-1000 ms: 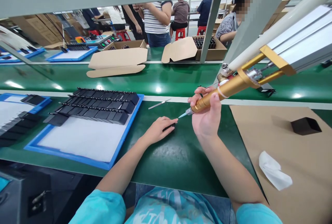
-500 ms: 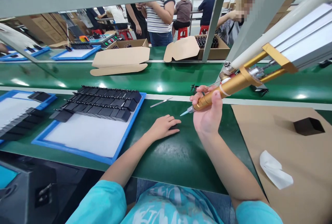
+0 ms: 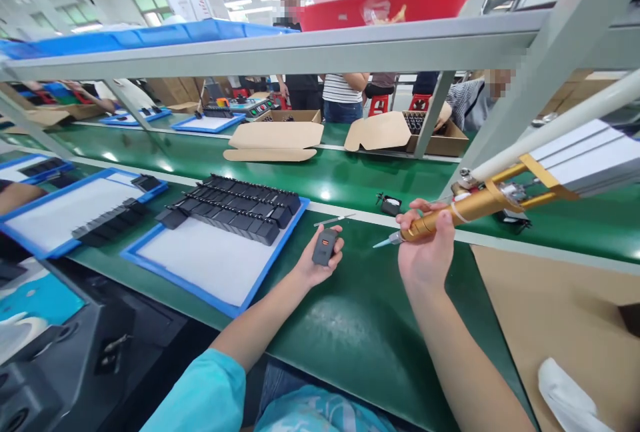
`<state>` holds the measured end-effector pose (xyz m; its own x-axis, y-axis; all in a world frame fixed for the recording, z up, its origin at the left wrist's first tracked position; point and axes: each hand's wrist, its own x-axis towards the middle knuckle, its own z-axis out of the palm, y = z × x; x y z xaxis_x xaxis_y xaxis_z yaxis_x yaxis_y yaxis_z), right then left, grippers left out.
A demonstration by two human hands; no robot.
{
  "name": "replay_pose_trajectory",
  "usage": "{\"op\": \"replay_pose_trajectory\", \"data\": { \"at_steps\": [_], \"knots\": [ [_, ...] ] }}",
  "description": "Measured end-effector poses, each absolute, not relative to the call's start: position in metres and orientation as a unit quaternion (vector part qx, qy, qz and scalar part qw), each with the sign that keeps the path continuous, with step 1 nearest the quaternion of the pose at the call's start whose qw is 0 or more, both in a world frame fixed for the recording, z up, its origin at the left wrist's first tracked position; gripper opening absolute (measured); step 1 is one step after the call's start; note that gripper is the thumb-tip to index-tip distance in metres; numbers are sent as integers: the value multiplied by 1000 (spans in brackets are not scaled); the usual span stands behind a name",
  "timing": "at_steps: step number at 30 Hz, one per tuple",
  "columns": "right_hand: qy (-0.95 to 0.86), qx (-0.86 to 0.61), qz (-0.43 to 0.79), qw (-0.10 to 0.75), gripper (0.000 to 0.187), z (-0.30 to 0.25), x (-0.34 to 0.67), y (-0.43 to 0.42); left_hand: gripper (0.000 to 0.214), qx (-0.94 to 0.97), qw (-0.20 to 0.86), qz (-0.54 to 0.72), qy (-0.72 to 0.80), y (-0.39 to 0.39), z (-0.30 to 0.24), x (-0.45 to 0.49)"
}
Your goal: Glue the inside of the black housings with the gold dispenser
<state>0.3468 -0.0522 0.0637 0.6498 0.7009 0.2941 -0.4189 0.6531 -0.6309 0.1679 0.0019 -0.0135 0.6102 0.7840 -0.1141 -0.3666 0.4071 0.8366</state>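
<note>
Sitting in the left hand, head view: small dark grey block, orange slot facing up; palm up, fingers curled round its sides; likely light, stiff, a bit slick; best held by the long sides, slot face kept free; right hand is wrapped round the gold dispenser, pale blue tip pointing at the block but apart from it; body looks rigid and heavy, tip looks the fragile bit; hold by the barrel.

Around: thin metal tool just behind the left hand, in the way of reaching back; blue-rimmed tray with rows of black blocks to the left; open black part behind the tip; cardboard sheet on the bench, right; white tube crowds the dispenser's upper end.
</note>
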Motion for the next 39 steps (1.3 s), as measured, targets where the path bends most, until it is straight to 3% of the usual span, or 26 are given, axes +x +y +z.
{"op": "replay_pose_trajectory", "data": {
  "at_steps": [5,9,12,15,17,19,24,28,32,36,39],
  "knots": [
    [-254,-283,317,869,33,65,348,-54,47,521,690,376,334,-3,9,146],
    [-242,-282,317,873,21,69,349,-55,40,590,582,390,402,-4,12,91],
    [-239,-277,317,875,14,70,349,-57,53,589,498,436,462,3,2,28],
    [-222,-256,351,873,14,67,349,-62,68,617,275,413,611,25,-6,-43],
    [-180,-224,388,876,20,63,350,-63,66,622,95,314,711,48,-6,-86],
    [-129,-201,419,876,22,59,351,-63,65,608,34,276,744,74,-3,-121],
    [-56,-236,394,886,23,65,345,-61,63,595,-15,225,771,116,6,-158],
    [-209,-295,323,875,12,72,345,-54,56,603,-49,214,767,123,-4,-167],
    [-248,-299,285,876,35,67,350,-46,43,590,-152,249,753,137,-11,-166],
    [-257,-303,287,872,35,65,350,-47,42,645,-197,383,632,144,15,-87],
    [-263,-290,295,872,32,64,349,-49,48,734,-63,412,537,137,30,27]
  ]
}}
